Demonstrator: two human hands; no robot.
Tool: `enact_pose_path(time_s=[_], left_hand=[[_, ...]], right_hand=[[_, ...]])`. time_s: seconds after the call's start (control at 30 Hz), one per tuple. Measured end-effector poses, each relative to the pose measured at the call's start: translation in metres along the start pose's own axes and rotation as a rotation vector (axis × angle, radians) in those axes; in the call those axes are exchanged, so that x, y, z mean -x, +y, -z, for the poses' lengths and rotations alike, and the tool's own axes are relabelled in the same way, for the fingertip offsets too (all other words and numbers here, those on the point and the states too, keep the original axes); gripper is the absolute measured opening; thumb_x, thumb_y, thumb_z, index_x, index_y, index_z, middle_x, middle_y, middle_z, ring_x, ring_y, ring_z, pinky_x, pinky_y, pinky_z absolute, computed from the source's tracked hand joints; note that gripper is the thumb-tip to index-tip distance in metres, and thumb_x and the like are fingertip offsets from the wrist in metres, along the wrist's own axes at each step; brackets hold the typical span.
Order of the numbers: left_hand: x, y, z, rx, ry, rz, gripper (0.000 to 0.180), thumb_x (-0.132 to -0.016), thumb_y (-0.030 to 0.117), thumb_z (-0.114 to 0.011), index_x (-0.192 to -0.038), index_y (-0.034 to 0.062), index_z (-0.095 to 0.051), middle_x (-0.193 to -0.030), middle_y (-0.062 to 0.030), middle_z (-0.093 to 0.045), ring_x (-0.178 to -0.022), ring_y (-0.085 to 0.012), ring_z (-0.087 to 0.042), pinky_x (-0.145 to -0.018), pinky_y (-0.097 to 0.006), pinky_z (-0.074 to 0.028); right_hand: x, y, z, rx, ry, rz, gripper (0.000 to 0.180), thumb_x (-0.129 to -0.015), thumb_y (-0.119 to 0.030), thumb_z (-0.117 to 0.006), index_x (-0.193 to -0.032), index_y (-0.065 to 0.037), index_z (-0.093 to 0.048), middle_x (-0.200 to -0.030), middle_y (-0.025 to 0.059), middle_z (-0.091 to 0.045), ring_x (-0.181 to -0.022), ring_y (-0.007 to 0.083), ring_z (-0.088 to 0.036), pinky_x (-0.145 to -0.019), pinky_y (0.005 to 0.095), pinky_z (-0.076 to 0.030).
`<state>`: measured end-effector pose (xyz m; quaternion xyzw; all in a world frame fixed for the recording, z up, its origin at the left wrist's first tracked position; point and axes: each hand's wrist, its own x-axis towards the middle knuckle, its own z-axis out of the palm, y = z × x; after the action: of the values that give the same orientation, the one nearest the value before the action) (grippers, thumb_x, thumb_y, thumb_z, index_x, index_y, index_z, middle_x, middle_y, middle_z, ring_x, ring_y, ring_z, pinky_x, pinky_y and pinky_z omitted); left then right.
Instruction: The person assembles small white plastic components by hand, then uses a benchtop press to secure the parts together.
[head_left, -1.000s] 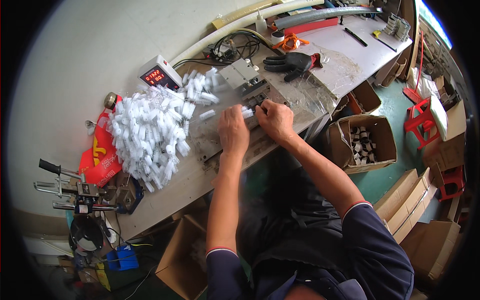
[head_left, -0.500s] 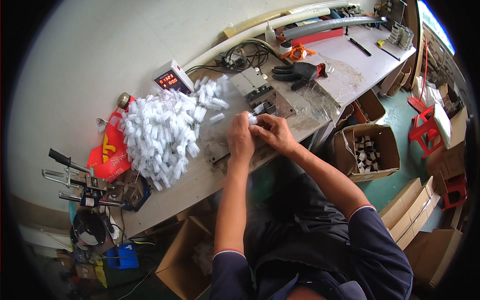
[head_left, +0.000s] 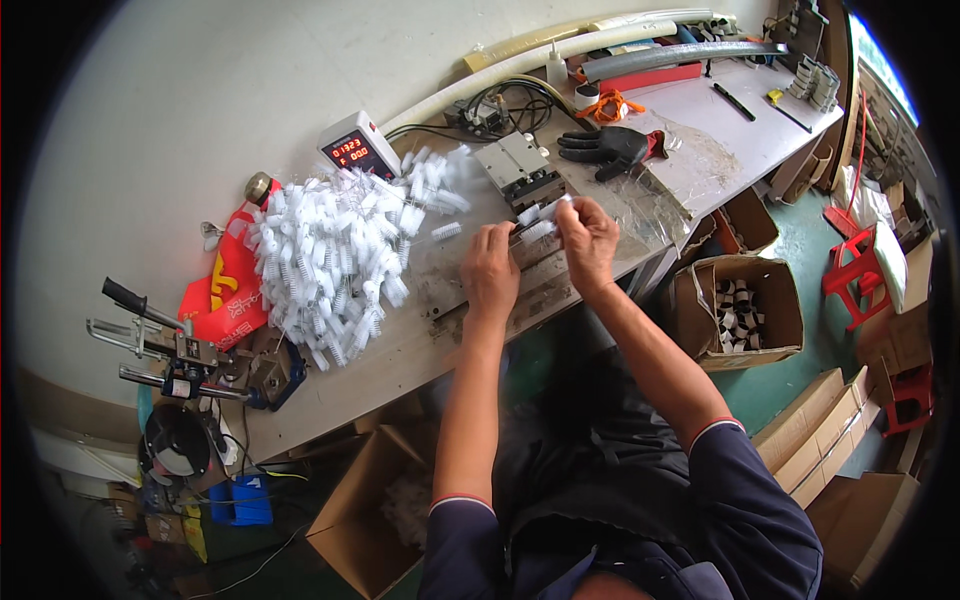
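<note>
Both hands meet over the front of a wooden workbench (head_left: pixel 395 365). My left hand (head_left: pixel 490 270) and my right hand (head_left: pixel 587 240) pinch a few small white bristle brushes (head_left: pixel 540 218) between their fingertips, held just in front of a small grey metal fixture (head_left: pixel 520 168). A large heap of the same white brushes (head_left: pixel 335 250) lies on the bench to the left of my left hand. Behind the heap stands a white counter box with a red digit display (head_left: pixel 358 148).
A black work glove (head_left: pixel 610 150) lies behind the fixture on clear plastic sheet. A hand-lever tool (head_left: pixel 175 345) sits at the bench's left end beside a red bag (head_left: pixel 215 295). Open cardboard boxes stand at the right (head_left: pixel 745 310) and under the bench (head_left: pixel 365 520). Hoses run along the wall.
Both hands have lifted off the fixture and come together, now holding small white brushes between them. The view has shifted, with the bench lower in the picture.
</note>
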<state>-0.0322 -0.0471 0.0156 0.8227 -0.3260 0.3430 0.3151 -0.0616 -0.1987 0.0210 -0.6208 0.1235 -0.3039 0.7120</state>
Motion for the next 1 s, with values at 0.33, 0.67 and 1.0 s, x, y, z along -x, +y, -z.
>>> enact_pose_path(time_s=[0.33,0.67,1.0], left_hand=[[0.006,-0.013,-0.003,0.145,0.177,0.419,0.036,-0.09,-0.011,-0.051,-0.118,0.0039,-0.066,-0.096,-0.0118,-0.064,-0.078,-0.0253,-0.065,-0.073,-0.038,-0.053],[0.01,-0.029,-0.003,0.63,0.337,0.883,0.028,-0.106,0.008,-0.048,-0.127,-0.0038,-0.062,-0.09,-0.0047,-0.062,-0.064,-0.0098,-0.06,-0.056,-0.027,-0.048],[0.007,-0.03,0.008,0.788,0.224,0.89,0.023,-0.109,0.01,-0.048,-0.12,-0.0002,-0.065,-0.082,0.0014,-0.057,-0.065,-0.0056,-0.055,-0.056,-0.022,-0.045]], right_hand=[[-0.017,-0.005,0.027,0.011,0.059,0.188,0.02,-0.103,-0.018,-0.065,-0.097,0.001,-0.066,-0.071,0.0028,-0.065,-0.06,0.0082,-0.061,-0.055,0.0253,-0.049],[0.006,0.012,0.014,0.793,-0.39,0.581,0.015,-0.093,-0.021,-0.068,-0.094,-0.006,-0.067,-0.087,0.0132,-0.071,-0.081,0.0361,-0.071,-0.07,0.0467,-0.056],[0.015,0.011,0.002,0.575,-0.325,0.554,0.011,-0.092,-0.014,-0.068,-0.099,-0.006,-0.069,-0.089,0.0121,-0.072,-0.079,0.0352,-0.071,-0.07,0.0445,-0.057]])
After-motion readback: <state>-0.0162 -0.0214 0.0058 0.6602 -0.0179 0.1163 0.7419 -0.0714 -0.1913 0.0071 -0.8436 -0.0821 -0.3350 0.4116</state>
